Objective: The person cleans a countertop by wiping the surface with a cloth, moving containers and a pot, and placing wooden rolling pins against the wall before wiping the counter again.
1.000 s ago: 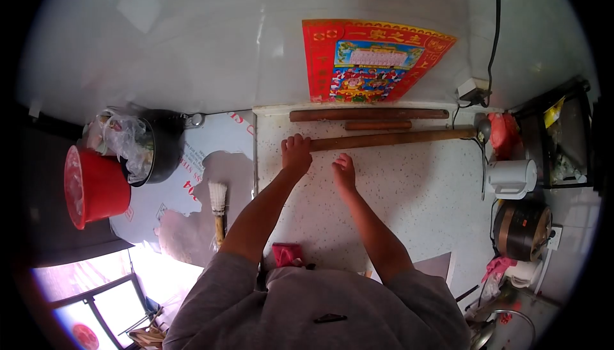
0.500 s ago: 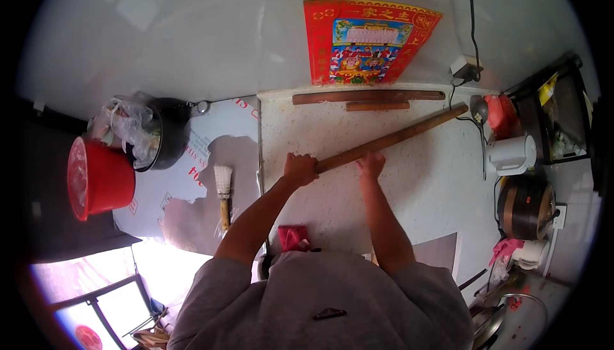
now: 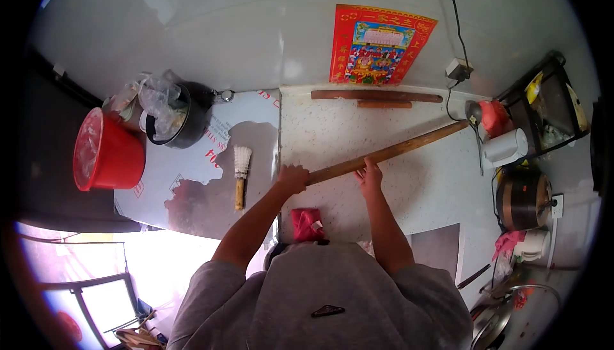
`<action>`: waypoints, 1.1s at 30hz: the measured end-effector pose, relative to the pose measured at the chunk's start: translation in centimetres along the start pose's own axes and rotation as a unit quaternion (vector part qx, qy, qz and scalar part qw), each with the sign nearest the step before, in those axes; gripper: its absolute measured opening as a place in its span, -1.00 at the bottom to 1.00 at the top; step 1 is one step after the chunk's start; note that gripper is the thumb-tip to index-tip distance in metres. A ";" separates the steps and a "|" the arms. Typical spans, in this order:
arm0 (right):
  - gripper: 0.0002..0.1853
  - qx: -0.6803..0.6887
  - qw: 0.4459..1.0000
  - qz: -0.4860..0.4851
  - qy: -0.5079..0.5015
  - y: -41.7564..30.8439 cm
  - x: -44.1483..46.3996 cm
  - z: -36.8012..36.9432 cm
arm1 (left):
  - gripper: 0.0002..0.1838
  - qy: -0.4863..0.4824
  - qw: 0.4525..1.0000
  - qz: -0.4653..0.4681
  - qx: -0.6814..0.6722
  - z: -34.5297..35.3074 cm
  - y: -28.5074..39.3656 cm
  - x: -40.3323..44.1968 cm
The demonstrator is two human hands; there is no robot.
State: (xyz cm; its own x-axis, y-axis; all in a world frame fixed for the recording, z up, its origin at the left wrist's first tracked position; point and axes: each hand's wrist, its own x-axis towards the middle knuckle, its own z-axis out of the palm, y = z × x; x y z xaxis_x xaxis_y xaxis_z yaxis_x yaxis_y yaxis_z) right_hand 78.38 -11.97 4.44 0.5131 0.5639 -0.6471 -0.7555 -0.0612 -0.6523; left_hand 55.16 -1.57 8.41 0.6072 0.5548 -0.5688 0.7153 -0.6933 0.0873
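A long wooden rolling pin (image 3: 409,147) slants over the speckled white countertop (image 3: 332,126), its far end up at the right near a metal ladle (image 3: 474,114). My left hand (image 3: 293,178) is wrapped round its near end. Against the pin's lower edge, my right hand (image 3: 369,176) touches it with fingers apart, not closed round it. Along the wall lie a long brown wooden stick (image 3: 377,96) and a shorter one (image 3: 384,104). A pink packet (image 3: 307,224) rests near the counter's front edge.
On the left stand a red bucket (image 3: 114,151) and a black pot (image 3: 192,119) with plastic bags, beside a white brush (image 3: 241,174). At the right are a white kettle (image 3: 506,147), a rice cooker (image 3: 524,201) and a black rack (image 3: 543,110).
The pin has swung from nearly level to a slant, its near end drawn closer to the body. My right hand has moved right and come up against the pin. The camera view has shifted.
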 end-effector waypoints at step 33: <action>-0.51 -0.276 0.829 -0.436 -0.216 2.6 -13.9 13.8 | -0.46 0.397 0.773 0.062 -0.491 -0.5 0.4 -7.4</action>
State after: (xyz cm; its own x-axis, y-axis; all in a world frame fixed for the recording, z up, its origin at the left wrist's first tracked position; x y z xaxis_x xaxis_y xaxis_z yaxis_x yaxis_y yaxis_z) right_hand 63.60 -8.59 17.19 0.4826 0.8268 0.2889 0.1892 0.2237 -0.9561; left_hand 51.17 -5.74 13.04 0.4344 0.8895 0.1415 0.3144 -0.2969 0.9016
